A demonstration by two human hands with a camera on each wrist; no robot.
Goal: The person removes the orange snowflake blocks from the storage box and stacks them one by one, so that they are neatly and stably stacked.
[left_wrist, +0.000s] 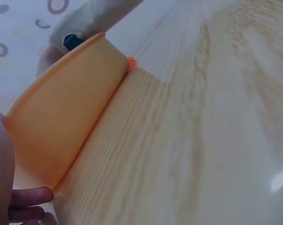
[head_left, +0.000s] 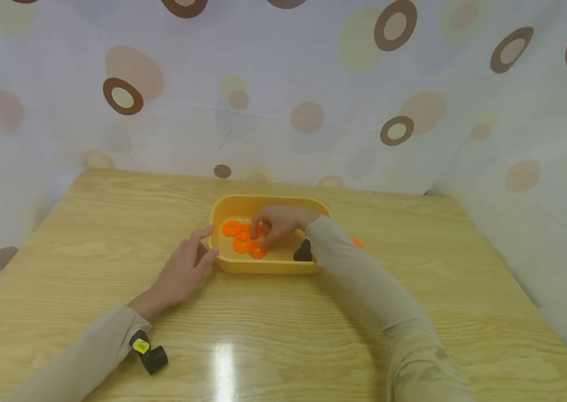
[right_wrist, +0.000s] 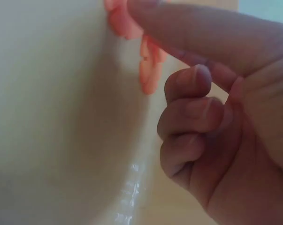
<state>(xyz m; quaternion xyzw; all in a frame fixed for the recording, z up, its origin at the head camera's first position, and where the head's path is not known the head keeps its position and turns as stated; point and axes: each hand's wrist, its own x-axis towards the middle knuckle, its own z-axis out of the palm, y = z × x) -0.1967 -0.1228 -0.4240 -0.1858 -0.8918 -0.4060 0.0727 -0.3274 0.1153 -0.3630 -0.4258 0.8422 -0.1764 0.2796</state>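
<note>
An oblong yellow plastic basin stands on the wooden table. Several flat orange notched discs lie in its left half, some overlapping. My left hand rests at the basin's left end, with thumb and forefinger spread and touching the rim. My right hand reaches down into the basin. Its forefinger and thumb stand apart right at the discs, and the other fingers curl in toward the palm. In the right wrist view the thumb overlaps orange discs; I cannot tell whether it pinches one.
Another orange piece lies on the table right of the basin, partly behind the right sleeve. A black camera sits at the right wrist, another at the left. A patterned curtain hangs behind the table.
</note>
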